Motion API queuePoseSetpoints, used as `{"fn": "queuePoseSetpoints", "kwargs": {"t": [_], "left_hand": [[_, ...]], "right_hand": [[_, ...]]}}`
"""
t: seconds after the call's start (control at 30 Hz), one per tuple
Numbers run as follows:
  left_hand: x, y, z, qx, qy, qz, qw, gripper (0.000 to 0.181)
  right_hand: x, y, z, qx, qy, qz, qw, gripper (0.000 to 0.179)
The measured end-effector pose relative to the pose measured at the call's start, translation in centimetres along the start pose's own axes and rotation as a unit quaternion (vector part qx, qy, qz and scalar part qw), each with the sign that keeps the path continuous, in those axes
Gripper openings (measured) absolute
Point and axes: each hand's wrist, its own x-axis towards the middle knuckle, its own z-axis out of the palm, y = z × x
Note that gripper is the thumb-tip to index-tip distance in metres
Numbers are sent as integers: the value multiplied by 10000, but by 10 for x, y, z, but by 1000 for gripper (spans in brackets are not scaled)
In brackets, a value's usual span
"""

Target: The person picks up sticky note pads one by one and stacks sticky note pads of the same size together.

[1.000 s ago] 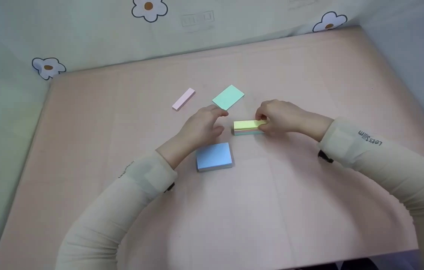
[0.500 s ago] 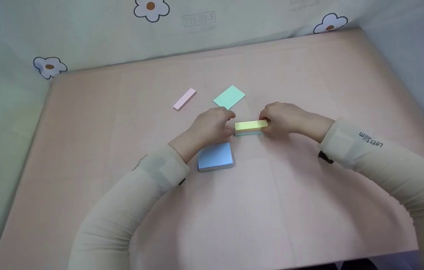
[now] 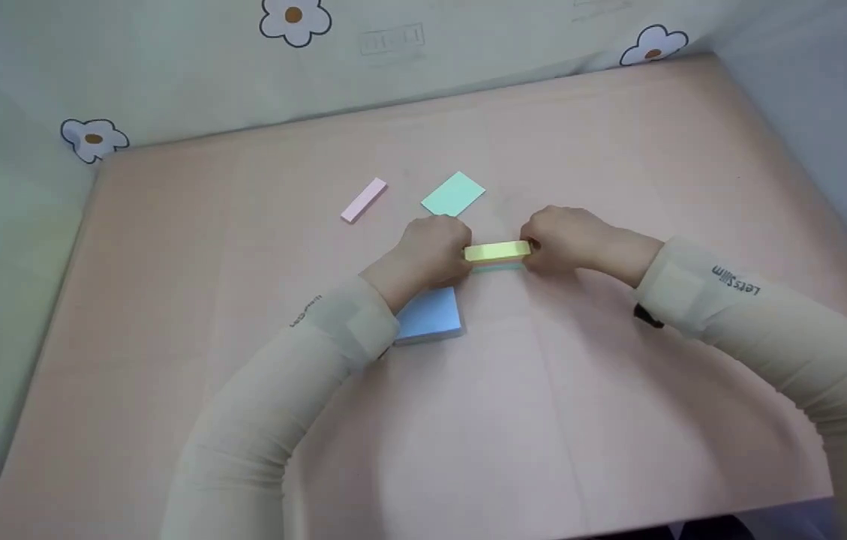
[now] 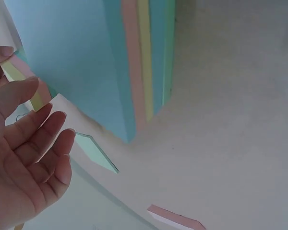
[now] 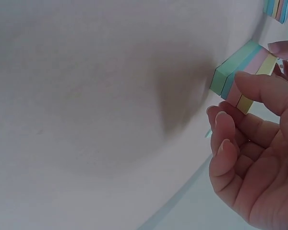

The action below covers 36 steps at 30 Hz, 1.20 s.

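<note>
Both hands hold a narrow stack of sticky notes (image 3: 497, 252), layered yellow, pink, blue and green, from opposite ends. My left hand (image 3: 432, 247) pinches the left end; in the left wrist view its thumb (image 4: 26, 91) and forefinger close on the pink and yellow layers. At the right end my right hand (image 3: 567, 236) pinches too, its thumb (image 5: 259, 88) across the layers with fingers curled behind. The stack is yellow side up in the head view, its ends hidden by the fingers. Below my left wrist lies a larger blue-topped sticky note block (image 3: 432, 315), partly covered by that arm.
A mint green pad (image 3: 453, 193) lies on the pink cloth-covered table (image 3: 641, 150) just beyond my left hand. Farther left is a slim pink pad (image 3: 364, 200). Pale curtains (image 3: 483, 45) with flowers border the table at the back and sides.
My left hand has moved right, from above the blue-topped block to the narrow stack's left end, and now grips it. My right hand has stayed at the right end.
</note>
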Motion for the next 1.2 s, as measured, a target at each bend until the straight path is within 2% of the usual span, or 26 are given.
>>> {"fn": "queuePoseSetpoints", "kwargs": {"t": [0.67, 0.93, 1.07, 1.2], "left_hand": [[3, -3, 4, -316, -26, -70, 9995, 20], [3, -5, 7, -209, 62, 114, 9997, 19], [2, -6, 5, -176, -18, 93, 9998, 20], [-2, -12, 0, -426, -206, -210, 9987, 31]], "right_hand": [[1, 0, -1, 12, -69, 30, 10000, 8], [1, 1, -1, 19, -114, 60, 9999, 7], [-1, 2, -5, 157, -323, 195, 9992, 18], [-8, 9, -14, 282, -485, 387, 9977, 37]]}}
